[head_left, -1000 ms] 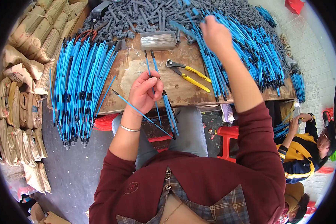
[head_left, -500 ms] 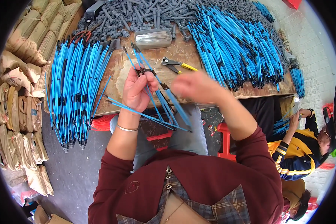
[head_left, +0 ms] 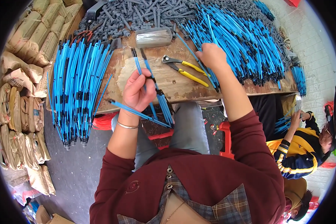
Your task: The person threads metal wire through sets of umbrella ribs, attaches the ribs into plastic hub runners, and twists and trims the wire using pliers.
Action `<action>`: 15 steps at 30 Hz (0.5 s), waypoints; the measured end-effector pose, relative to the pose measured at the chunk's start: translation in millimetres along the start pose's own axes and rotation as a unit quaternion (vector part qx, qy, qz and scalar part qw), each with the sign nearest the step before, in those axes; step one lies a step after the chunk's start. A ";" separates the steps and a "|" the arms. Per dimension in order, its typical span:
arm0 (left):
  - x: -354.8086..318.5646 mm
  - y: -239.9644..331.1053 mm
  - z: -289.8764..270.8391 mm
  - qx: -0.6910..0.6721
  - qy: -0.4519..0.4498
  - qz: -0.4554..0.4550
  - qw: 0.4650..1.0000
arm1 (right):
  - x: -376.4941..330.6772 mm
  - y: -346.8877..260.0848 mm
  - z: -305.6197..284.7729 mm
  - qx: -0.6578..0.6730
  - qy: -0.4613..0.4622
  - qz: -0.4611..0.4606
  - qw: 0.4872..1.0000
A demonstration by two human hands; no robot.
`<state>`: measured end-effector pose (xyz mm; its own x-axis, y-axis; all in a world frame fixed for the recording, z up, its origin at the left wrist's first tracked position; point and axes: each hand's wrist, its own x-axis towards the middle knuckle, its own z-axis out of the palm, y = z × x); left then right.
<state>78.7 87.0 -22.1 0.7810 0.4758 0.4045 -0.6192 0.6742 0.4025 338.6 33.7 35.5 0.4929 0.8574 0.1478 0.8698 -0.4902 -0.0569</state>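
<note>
My left hand [head_left: 138, 89] is closed round a few thin blue rods [head_left: 164, 106] with black fittings. Their upper ends rise above the fingers, and their lower ends hang over my lap. One of them slants across the left wrist. At the near edge of the large pile of blue rods [head_left: 237, 44], my right hand [head_left: 214, 58] has its fingers curled on a single blue rod [head_left: 188, 45]. That rod lies at the pile's left side, partly hidden by the hand. Yellow-handled end-cutting pliers [head_left: 188, 71] lie on the table between my hands.
A clear box of thin pale pieces [head_left: 153, 38] stands at the wooden table's [head_left: 119, 80] middle. Grey plastic fittings [head_left: 138, 15] are heaped behind it. Another bundle of blue rods [head_left: 78, 93] overhangs the left edge. Brown sacks [head_left: 20, 78] are stacked left; a co-worker [head_left: 300, 145] sits right.
My right hand has moved away from the left-hand rods, up and right to the pile, uncovering the pliers' handles. The rods in my left hand have shifted, with fewer hanging below.
</note>
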 end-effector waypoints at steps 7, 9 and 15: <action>6.8 -5.9 -6.0 0.011 0.132 -0.022 0.991 | 3.1 19.5 -6.3 0.048 0.074 0.003 0.996; 7.3 -6.5 -14.9 -0.007 0.123 -0.026 0.992 | -9.4 12.8 -38.9 0.126 0.056 0.004 0.990; 14.4 -8.1 -4.3 -0.010 0.165 -0.015 0.986 | -75.5 -19.6 -85.3 0.556 -0.166 -0.116 0.806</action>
<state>95.4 90.8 -23.1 0.7843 0.6120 0.1016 -0.5970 0.7001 0.3917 282.3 -34.8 109.7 0.1330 0.9909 0.0191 0.3327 -0.0264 -0.9426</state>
